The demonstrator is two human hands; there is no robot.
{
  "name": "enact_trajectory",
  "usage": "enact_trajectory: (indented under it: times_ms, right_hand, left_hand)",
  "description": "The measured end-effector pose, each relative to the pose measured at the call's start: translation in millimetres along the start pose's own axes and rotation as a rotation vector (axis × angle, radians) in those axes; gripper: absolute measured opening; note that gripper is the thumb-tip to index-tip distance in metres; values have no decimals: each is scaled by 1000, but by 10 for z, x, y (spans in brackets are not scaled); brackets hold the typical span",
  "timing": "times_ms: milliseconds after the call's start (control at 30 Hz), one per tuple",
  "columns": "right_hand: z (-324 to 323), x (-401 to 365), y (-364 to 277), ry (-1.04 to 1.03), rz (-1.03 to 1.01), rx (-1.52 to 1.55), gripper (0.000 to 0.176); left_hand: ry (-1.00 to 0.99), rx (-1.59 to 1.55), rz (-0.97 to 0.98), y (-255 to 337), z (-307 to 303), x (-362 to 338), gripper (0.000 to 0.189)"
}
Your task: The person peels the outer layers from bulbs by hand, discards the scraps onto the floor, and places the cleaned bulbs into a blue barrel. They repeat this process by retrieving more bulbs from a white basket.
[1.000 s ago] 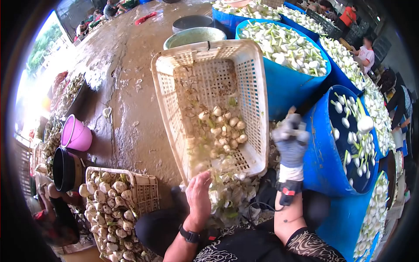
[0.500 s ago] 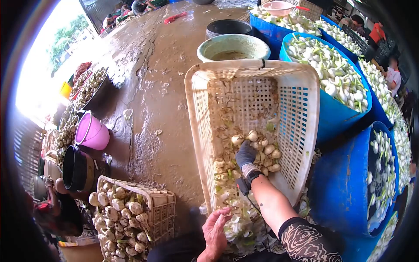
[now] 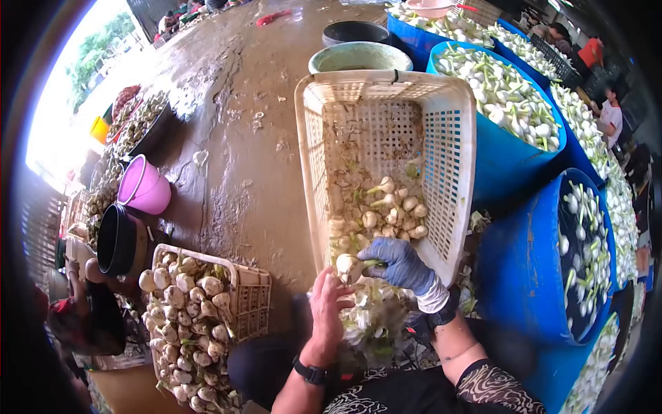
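A pale garlic bulb [image 3: 349, 268] is held by its short green stem in my right hand [image 3: 400, 264], which wears a grey glove closed around the stem. My bare left hand [image 3: 329, 303] is open just below and to the left of the bulb, fingertips close to its underside. Beyond both hands a cream plastic crate [image 3: 449, 186] leans tilted toward me, with a small heap of garlic bulbs [image 3: 391, 210] at its near end. Peeled skins and leaf scraps [image 3: 376, 310] lie beneath my hands.
A second crate [image 3: 249, 303] heaped with unpeeled bulbs stands at left, near a pink bucket [image 3: 146, 188] and a black bucket [image 3: 118, 241]. Blue tubs [image 3: 496, 155] of white bulbs line the right, with a blue barrel [image 3: 531, 255] tipped over. People sit farther back.
My right hand has come out of the crate toward me and now grips a garlic bulb by its stem. My left hand has risen toward the bulb.
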State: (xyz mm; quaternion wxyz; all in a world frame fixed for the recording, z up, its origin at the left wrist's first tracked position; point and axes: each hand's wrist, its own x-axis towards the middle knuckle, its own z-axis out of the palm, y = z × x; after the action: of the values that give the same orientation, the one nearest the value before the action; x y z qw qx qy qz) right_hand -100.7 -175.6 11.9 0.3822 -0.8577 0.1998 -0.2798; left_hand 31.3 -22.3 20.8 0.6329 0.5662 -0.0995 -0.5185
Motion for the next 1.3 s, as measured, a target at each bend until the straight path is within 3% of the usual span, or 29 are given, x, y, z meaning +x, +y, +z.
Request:
enact_trajectory:
  times_ms: [67, 167, 233, 300, 367, 400, 433, 500, 533, 600, 633, 700, 833, 900, 967, 1033, 1100, 1300]
  right_hand:
    - [-66, -66, -346, -9, 18, 19, 34]
    - [-55, -207, -528, 23, -13, 70, 27]
    - [17, -370, -504, 320, 319, 840, 21]
    - [74, -466, -383, 440, 244, 933, 19]
    - [123, -596, -384, 517, 478, 853, 26]
    - [204, -671, -364, 416, 528, 898, 41]
    - [299, -745, -339, 337, 517, 781, 45]
    - [411, -788, -304, 218, 594, 707, 43]
    - [587, -677, -351, 447, 457, 649, 35]
    - [651, -705, -239, 435, 501, 559, 30]
    - [670, -650, -277, 419, 538, 474, 26]
    - [679, -687, -230, 420, 537, 477, 17]
    - [653, -658, -302, 501, 465, 565, 16]
    - [536, -721, -245, 362, 468, 642, 20]
    - [416, -649, -447, 362, 446, 736, 23]
    - [421, -636, -347, 290, 306, 472, 23]
    - [505, -686, -306, 396, 317, 346, 18]
    - [364, -708, -391, 277, 370, 434, 10]
  left_hand:
    - [-189, 25, -35, 117, 21, -11, 49]
    - [-287, -97, -143, -30, -113, 22, 40]
    - [-229, -228, -163, 34, -9, -92, 34]
    - [-297, -163, 147, 70, 42, -165, 34]
    - [-289, -183, 191, -12, 19, -142, 36]
    - [-240, -44, 270, -22, 53, -163, 39]
    - [-189, 94, 347, -37, 76, -184, 42]
    - [-212, 483, 493, -152, 30, -161, 46]
    - [-197, 541, 601, -206, 33, -147, 46]
    - [-156, 580, 752, -333, 30, -91, 48]
    - [-140, 573, 702, -290, 39, -127, 47]
    - [-201, 297, 415, -348, 1, -107, 46]
    - [-196, 44, 227, -244, 7, -107, 45]
    - [-218, -65, 193, -246, -6, -80, 44]
    - [-248, -90, 201, -217, 27, -106, 44]
    - [-276, -97, 223, -239, 73, -121, 43]
    - [-265, -125, 235, -273, 88, -135, 41]
    - [-300, -225, 149, -198, 61, -138, 41]
